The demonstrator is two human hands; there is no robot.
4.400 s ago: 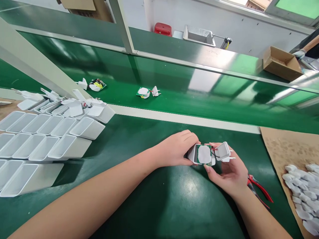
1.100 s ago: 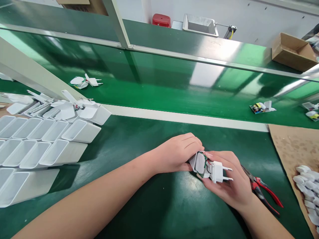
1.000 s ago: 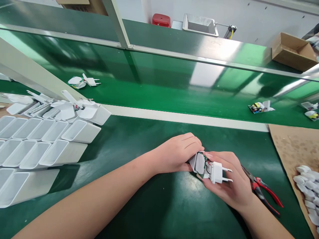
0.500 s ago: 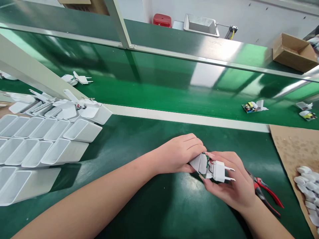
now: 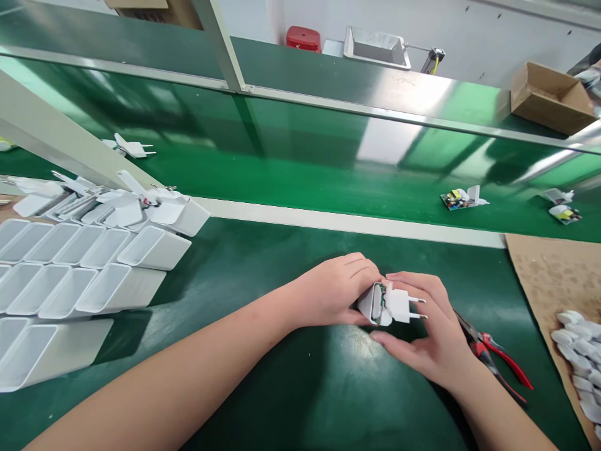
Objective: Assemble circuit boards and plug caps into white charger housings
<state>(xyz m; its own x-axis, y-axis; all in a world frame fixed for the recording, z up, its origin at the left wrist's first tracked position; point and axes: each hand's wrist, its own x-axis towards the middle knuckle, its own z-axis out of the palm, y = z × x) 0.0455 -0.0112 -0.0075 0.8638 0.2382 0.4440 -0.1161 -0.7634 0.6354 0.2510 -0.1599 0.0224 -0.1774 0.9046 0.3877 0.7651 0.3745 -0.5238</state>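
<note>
At my left, open-mouthed white plastic box casings (image 5: pixel 106 287) lie in rows on the dark green worktop (image 5: pixel 282 376). My left hand (image 5: pixel 335 289) is clamped round one such white rectangular casing (image 5: pixel 367 307), above the worktop in front of me, its mouth facing right. I judge it light and stiff, its smooth walls a little slippery, so its broad outer sides are the place to grip. In its mouth shows the edge of a green circuit board (image 5: pixel 382 294), likely fragile; I would touch only its edges and spare the thin wires. Next comes the white two-pin plastic plug head (image 5: pixel 398 305), hard and probably safest held by its block. My right hand (image 5: pixel 429 326) is spread around it, thumb apart; whether the fingers touch it, I cannot tell. Beyond lie red-and-black-handled metal pliers (image 5: pixel 486 354).
</note>
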